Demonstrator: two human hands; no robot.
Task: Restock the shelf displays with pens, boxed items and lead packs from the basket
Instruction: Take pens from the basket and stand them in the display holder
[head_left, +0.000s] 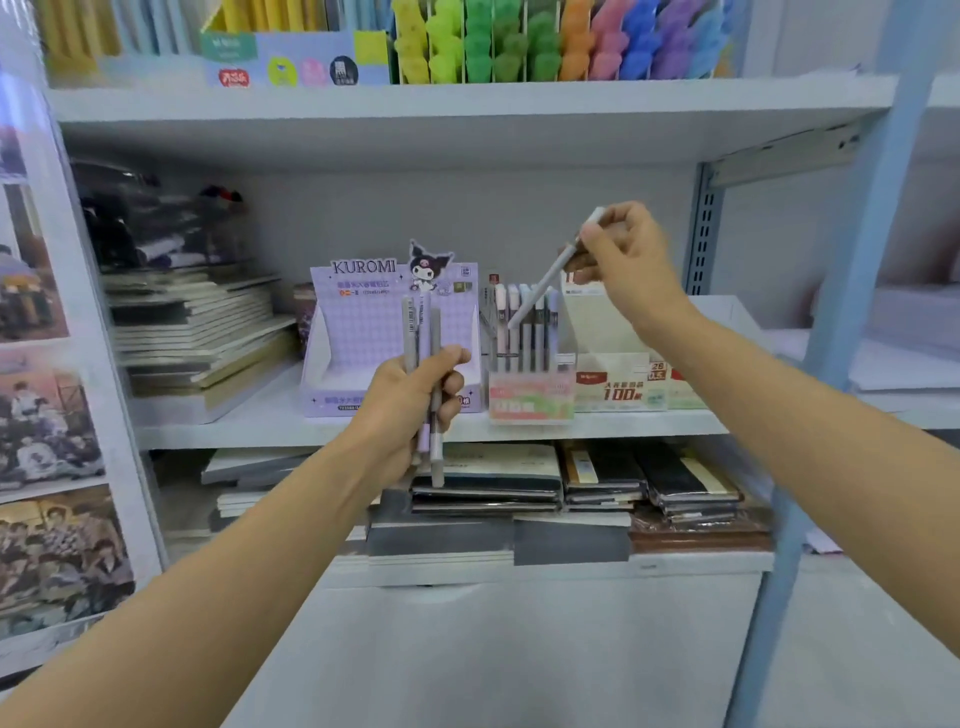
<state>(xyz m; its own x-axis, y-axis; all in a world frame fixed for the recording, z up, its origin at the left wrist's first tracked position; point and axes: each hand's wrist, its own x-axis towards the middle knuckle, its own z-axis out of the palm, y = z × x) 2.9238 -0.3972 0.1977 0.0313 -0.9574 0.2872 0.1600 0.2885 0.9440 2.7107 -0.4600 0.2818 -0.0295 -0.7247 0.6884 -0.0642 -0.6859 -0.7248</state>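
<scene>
1. Head view, centre of the frame: the left hand (410, 410) is clenched round a bundle of pens (423, 332), held upright. Their tops stand in front of the lilac Kuromi display box (358, 317) and their lower ends hang past the front edge of the middle shelf (291, 428).
2. Right of centre and higher, the right hand (626, 260) pinches a single pen (543, 286) near its upper end. The pen tilts down to the left, with its lower tip among the tops of the pens standing in the clear pen holder (527, 402).
3. The holder sits at the shelf's front edge, squeezed between the Kuromi box and a white box marked 100 (621, 387). The Kuromi box's tray looks open behind the left hand.
4. Open air lies above the displays, up to the underside of the upper shelf (467, 101).
5. At the right, a blue upright post (852, 312) bounds the bay; at the left, a stack of notebooks (202, 332) fills the shelf.
</scene>
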